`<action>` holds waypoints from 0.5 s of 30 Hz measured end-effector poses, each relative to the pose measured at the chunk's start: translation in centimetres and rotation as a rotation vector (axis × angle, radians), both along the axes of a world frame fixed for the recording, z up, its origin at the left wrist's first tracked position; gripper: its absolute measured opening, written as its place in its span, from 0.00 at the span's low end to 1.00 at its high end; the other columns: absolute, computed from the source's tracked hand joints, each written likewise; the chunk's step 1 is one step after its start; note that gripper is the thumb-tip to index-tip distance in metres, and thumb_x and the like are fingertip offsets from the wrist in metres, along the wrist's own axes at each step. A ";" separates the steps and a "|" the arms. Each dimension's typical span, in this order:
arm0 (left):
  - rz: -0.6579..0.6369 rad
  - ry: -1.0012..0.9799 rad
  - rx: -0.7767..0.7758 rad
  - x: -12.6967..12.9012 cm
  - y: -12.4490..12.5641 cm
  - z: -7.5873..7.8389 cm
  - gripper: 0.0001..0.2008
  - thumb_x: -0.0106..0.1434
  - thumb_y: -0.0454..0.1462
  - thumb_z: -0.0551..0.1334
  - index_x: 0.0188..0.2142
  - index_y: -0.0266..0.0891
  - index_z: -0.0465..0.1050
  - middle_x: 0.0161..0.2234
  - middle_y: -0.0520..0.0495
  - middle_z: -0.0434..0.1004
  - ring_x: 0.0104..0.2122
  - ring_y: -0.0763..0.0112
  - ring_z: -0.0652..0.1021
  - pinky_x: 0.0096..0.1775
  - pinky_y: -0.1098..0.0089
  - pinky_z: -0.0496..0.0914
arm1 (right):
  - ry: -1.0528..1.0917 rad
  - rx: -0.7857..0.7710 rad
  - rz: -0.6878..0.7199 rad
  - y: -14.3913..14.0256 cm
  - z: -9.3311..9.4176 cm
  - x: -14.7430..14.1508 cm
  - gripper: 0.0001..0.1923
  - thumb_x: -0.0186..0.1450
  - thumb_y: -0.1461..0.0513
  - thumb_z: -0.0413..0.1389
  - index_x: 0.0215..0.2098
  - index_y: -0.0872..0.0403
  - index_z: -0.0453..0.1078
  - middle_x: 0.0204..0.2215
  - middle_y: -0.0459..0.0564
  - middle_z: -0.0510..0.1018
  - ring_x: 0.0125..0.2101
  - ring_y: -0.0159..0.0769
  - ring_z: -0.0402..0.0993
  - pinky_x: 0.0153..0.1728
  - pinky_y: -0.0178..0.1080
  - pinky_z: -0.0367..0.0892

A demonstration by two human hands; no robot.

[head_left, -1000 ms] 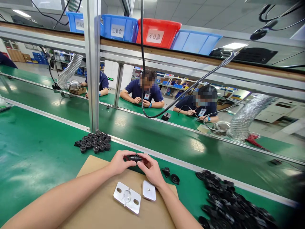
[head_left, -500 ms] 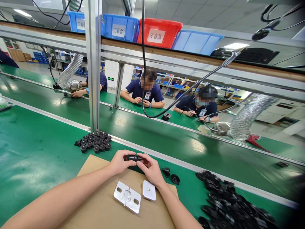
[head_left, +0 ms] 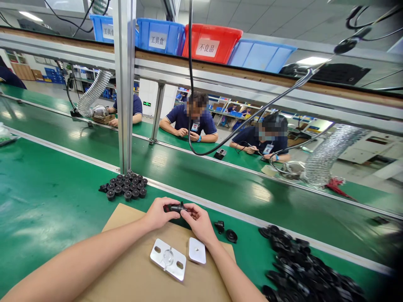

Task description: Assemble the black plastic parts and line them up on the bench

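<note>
Between my two hands is a small black plastic part (head_left: 176, 207), held above the far edge of the cardboard sheet (head_left: 126, 260). My left hand (head_left: 159, 214) grips its left end between thumb and fingers. My right hand (head_left: 199, 220) pinches its right end; fingers cover much of the part, so its full shape is hidden. Below my hands lie a metal plate with two slots and a round recess (head_left: 168, 259) and a smaller square metal plate (head_left: 197, 251). Right of my right hand are a loose black fitting (head_left: 219, 227) and a black ring-shaped part (head_left: 231, 235).
Several round black parts (head_left: 127, 186) stand grouped at the foot of a metal post (head_left: 124, 105). A heap of black parts (head_left: 302, 264) lies at the right. Beyond runs a green conveyor belt (head_left: 201, 176), with co-workers seated across it. A black cable (head_left: 190, 84) hangs in front.
The black part has turned slightly between my fingers, with a small protrusion now showing on top. My hands stay in nearly the same place. A co-worker's hand at the far left has drawn back.
</note>
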State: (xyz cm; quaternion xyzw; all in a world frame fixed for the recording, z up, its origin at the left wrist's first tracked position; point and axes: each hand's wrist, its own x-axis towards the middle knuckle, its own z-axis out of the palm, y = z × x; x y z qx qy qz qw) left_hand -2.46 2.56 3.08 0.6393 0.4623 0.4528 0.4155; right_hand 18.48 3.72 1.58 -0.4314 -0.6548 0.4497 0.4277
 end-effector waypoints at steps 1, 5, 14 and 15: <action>0.001 -0.002 0.000 0.0 0.0 0.0 0.21 0.53 0.35 0.75 0.48 0.38 0.85 0.42 0.43 0.86 0.37 0.61 0.79 0.43 0.64 0.72 | 0.014 0.010 -0.001 0.0 0.0 0.0 0.24 0.64 0.47 0.67 0.50 0.53 0.76 0.39 0.53 0.81 0.33 0.38 0.74 0.35 0.40 0.72; 0.000 -0.008 0.001 0.0 0.1 0.1 0.21 0.55 0.36 0.74 0.49 0.38 0.85 0.42 0.43 0.86 0.38 0.61 0.80 0.42 0.65 0.72 | 0.023 0.083 0.041 -0.3 0.2 0.1 0.24 0.65 0.49 0.67 0.55 0.50 0.73 0.46 0.54 0.79 0.35 0.37 0.74 0.35 0.40 0.72; -0.017 0.018 0.000 -0.1 -0.1 0.1 0.21 0.53 0.35 0.75 0.48 0.39 0.86 0.40 0.44 0.86 0.36 0.62 0.79 0.43 0.64 0.72 | -0.070 0.033 -0.029 -0.4 0.6 -0.4 0.22 0.64 0.45 0.66 0.41 0.54 0.75 0.29 0.48 0.77 0.29 0.37 0.71 0.31 0.39 0.67; -0.021 0.018 -0.001 -0.1 -0.1 0.0 0.21 0.52 0.35 0.75 0.48 0.39 0.86 0.40 0.44 0.86 0.36 0.62 0.79 0.44 0.64 0.72 | -0.074 0.026 -0.034 -0.4 0.6 -0.5 0.22 0.64 0.44 0.66 0.39 0.55 0.75 0.27 0.47 0.76 0.27 0.36 0.70 0.30 0.38 0.66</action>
